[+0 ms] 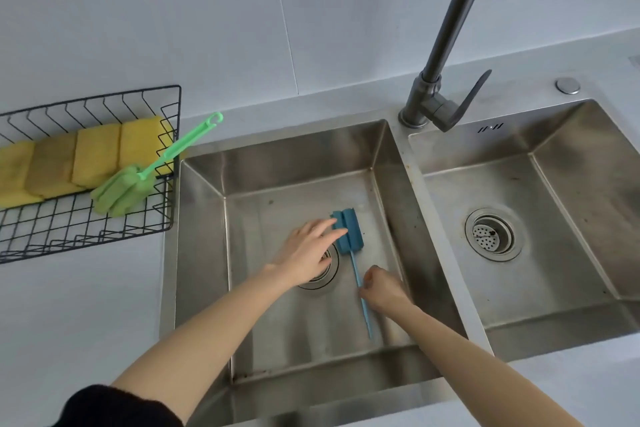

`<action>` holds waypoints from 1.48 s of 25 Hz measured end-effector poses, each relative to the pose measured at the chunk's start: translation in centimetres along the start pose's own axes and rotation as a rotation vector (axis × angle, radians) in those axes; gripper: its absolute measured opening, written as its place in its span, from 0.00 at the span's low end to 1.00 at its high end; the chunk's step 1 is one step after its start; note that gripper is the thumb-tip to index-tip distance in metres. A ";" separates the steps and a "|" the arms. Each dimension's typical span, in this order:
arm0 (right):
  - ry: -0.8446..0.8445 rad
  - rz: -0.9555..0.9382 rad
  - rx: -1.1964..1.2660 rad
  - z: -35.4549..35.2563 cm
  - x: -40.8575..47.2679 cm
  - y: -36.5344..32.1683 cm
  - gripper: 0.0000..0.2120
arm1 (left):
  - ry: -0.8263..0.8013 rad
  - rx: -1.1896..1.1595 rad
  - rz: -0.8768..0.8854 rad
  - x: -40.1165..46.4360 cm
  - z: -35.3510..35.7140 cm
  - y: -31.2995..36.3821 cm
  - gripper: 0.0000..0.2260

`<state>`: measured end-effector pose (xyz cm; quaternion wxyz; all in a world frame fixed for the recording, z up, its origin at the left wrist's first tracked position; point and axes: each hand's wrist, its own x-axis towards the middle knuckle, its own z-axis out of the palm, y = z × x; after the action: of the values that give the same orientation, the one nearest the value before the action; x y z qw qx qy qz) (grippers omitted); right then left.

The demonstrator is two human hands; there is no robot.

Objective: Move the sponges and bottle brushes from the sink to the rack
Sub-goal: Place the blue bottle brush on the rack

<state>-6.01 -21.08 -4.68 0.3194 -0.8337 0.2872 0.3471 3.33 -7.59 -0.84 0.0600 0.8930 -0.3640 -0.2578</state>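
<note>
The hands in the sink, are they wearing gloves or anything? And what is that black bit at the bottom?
No gloves. The left hand and the right hand are both bare, with no rings, watch or bracelets that I can see. Both forearms are uncovered too. The black bit is a dark sleeve pushed up high on the left arm. No sleeve shows on the right arm.

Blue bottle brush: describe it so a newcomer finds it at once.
Start at the double steel sink and take the left basin, left of the faucet. On its floor by the drain lies the blue bottle brush, both hands on it. The other brush is green and sits in the wire rack.
</note>
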 end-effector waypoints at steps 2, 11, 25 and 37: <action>0.011 -0.004 -0.046 0.6 0.2 0.5 0.13 | -0.035 0.032 0.016 0.6 0.7 0.0 0.27; 0.052 -0.019 -0.014 2.2 1.7 1.7 0.11 | -0.159 0.064 0.021 3.7 2.7 0.0 0.26; 0.104 -0.203 0.347 -1.4 0.1 -1.2 0.13 | 0.034 0.101 -0.095 1.5 1.5 -3.6 0.28; 0.123 -0.408 0.316 -6.9 -3.9 -3.2 0.11 | 0.468 0.221 0.050 -3.7 -3.3 -4.8 0.26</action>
<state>-3.37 -23.13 3.23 0.4909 -0.8337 0.1826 0.1753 5.76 -1.86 2.11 0.0511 0.9202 -0.3880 -0.0015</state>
